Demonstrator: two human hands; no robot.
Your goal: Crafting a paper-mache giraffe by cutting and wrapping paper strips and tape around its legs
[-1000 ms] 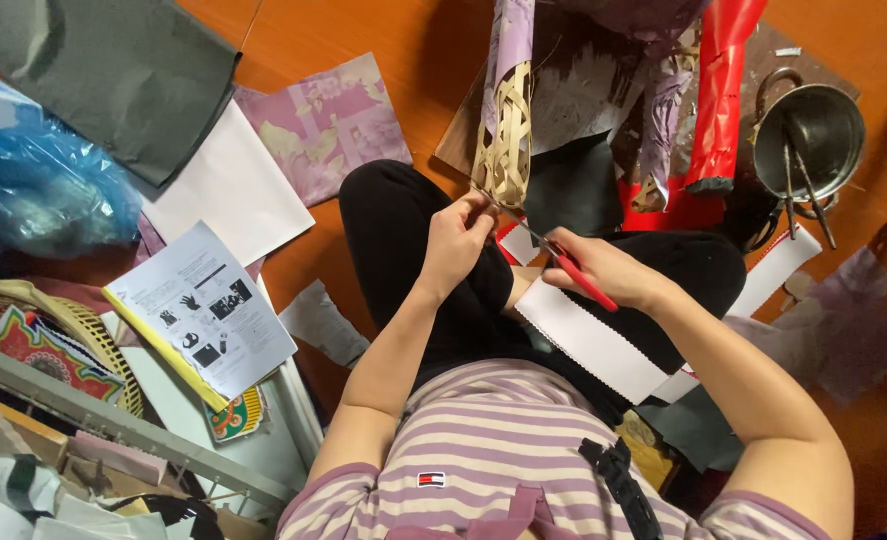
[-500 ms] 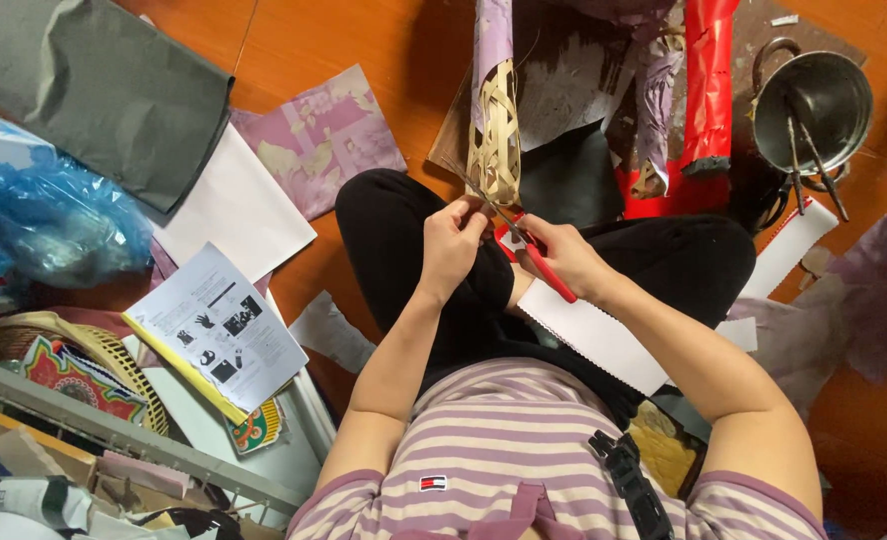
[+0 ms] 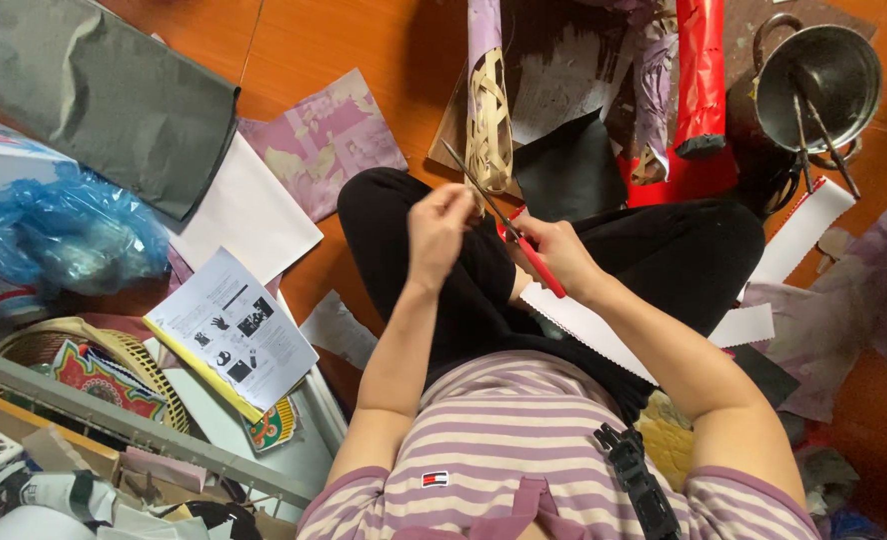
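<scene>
I see right hand (image 3: 554, 250) gripping red-handled scissors (image 3: 509, 235), left hand (image 3: 442, 222) pinching something hidden; keep blades clear of left fingertips

An orange floor (image 3: 354, 40) carries grey sheet (image 3: 104, 95), white paper (image 3: 249, 215), blue bag (image 3: 64, 235), metal pot (image 3: 829, 75).

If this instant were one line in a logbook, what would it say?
right hand: grips red-handled scissors | left hand: pinches thin strip at the blades | lap: white scalloped paper strip | floor ahead: metal pot, red roll
</scene>
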